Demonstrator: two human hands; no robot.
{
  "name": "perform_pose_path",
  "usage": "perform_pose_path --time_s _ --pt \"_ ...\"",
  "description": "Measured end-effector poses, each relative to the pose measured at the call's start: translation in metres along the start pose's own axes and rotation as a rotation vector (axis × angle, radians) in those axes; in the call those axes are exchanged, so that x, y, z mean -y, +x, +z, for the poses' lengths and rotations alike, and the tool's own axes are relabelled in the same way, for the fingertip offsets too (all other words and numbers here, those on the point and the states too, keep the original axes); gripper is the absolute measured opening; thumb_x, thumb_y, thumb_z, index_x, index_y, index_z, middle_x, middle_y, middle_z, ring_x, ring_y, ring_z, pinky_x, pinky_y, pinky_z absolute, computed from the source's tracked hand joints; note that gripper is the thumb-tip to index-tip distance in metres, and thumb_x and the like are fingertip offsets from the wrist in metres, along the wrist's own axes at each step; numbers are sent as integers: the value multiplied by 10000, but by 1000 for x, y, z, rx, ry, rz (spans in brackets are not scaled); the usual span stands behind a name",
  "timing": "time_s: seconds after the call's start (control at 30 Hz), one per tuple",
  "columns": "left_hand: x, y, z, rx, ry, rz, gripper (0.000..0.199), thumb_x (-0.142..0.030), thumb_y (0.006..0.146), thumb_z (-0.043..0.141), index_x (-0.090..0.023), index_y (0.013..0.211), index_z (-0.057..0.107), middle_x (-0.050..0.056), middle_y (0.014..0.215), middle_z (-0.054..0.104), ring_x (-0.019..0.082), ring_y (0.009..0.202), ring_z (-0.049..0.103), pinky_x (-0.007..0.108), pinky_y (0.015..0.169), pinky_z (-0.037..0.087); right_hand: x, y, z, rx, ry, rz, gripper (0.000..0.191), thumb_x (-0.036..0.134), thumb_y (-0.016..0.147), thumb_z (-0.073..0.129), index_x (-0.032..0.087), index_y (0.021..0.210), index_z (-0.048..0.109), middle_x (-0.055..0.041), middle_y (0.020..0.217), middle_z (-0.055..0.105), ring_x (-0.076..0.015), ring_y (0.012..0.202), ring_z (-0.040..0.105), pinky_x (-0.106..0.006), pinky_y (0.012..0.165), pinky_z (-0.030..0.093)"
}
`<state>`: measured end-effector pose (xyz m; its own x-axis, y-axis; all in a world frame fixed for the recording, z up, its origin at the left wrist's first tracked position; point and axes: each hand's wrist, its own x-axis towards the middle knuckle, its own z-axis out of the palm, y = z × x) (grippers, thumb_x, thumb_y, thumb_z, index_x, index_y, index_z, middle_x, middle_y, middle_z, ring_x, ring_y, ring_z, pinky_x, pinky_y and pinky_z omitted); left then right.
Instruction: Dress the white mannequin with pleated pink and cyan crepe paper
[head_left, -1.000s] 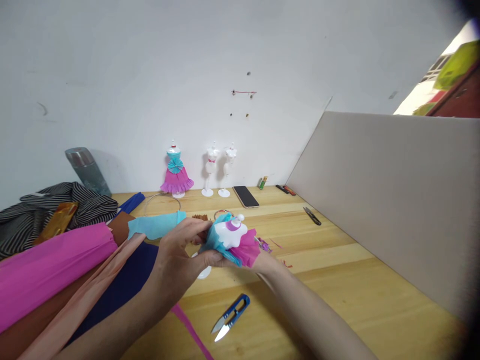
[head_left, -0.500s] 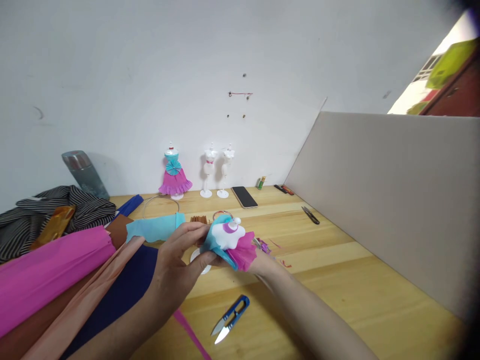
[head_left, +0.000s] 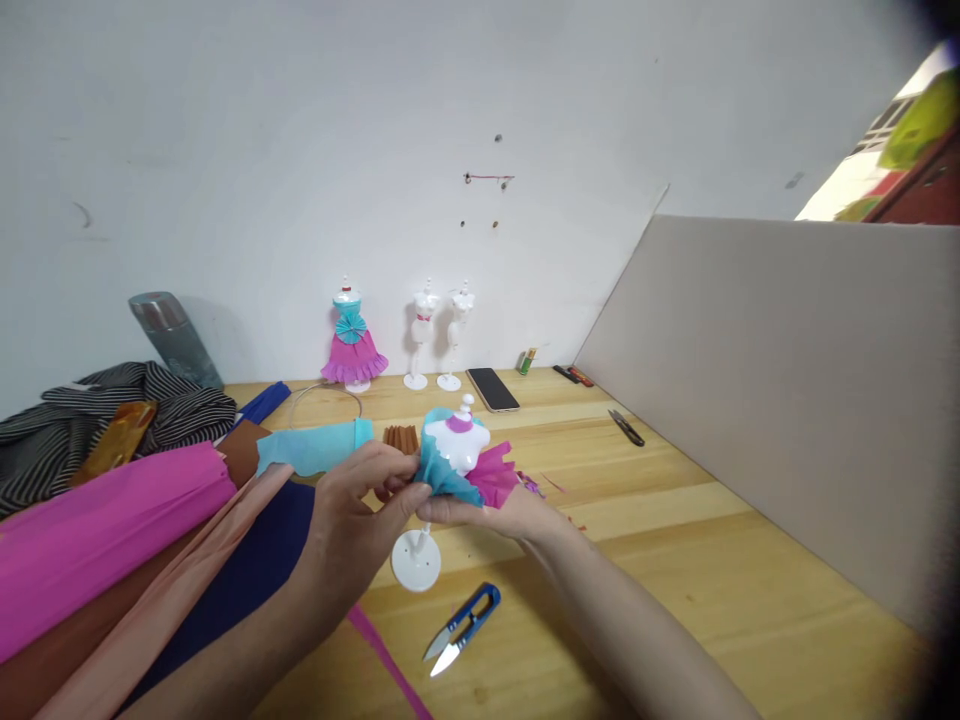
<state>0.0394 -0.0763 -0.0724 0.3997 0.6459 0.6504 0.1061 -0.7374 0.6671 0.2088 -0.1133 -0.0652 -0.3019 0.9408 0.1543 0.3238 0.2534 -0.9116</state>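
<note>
A small white mannequin (head_left: 469,449) leans over the table between my hands, its round base (head_left: 416,561) toward me. Blue crepe paper (head_left: 442,468) wraps its torso, a pink ruffle (head_left: 495,474) sticks out on the right, and a magenta band circles the neck. My left hand (head_left: 367,500) pinches the blue paper at its left edge between thumb and fingers. Under and behind the mannequin, my right hand (head_left: 487,515) supports it; most of its fingers are hidden. Blue-handled thread snips (head_left: 466,628) lie below on the table.
Along the wall stand a dressed mannequin (head_left: 354,335) and two bare-bodied ones (head_left: 424,330). A phone (head_left: 493,389) lies nearby. Rolls of crepe paper (head_left: 112,535) cover the left side. Dark scissors (head_left: 626,428) lie near the grey partition (head_left: 772,380) on the right.
The mannequin has tipped more upright, so its front and its round base show better. My left hand keeps its pinch on the blue paper. The whole view has shifted slightly.
</note>
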Motion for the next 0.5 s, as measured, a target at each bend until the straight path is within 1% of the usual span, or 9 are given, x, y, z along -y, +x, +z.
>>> perform_pose_path --time_s 0.1,0.2,0.33,0.5 --pt "-3 4 3 3 -61 -100 131 -88 732 601 -166 628 584 -32 608 549 90 571 505 203 542 415 -3 -1 1 13 107 31 197 354 714 671 207 832 614 -9 910 639 -189 890 589 -352 842 508" --pt "-3 5 5 -5 -106 -136 141 -108 743 581 -171 617 575 -22 614 559 104 586 514 224 558 419 -4 -2 1 -6 136 41 152 303 689 668 209 771 581 8 837 618 -176 827 579 -349 804 520" --pt "-1 3 8 -52 -123 -81 150 -110 766 578 -179 633 564 -15 653 580 113 631 533 232 592 432 0 -3 1 -15 194 42 135 279 690 663 222 758 561 -2 836 622 -181 842 582 -337 806 527" --pt "2 0 15 -104 -66 -22 195 -74 770 566 -182 608 553 -30 652 581 98 634 527 207 598 427 -1 -2 2 -24 222 49 215 293 677 689 198 839 585 -11 878 641 -195 904 606 -333 867 512"
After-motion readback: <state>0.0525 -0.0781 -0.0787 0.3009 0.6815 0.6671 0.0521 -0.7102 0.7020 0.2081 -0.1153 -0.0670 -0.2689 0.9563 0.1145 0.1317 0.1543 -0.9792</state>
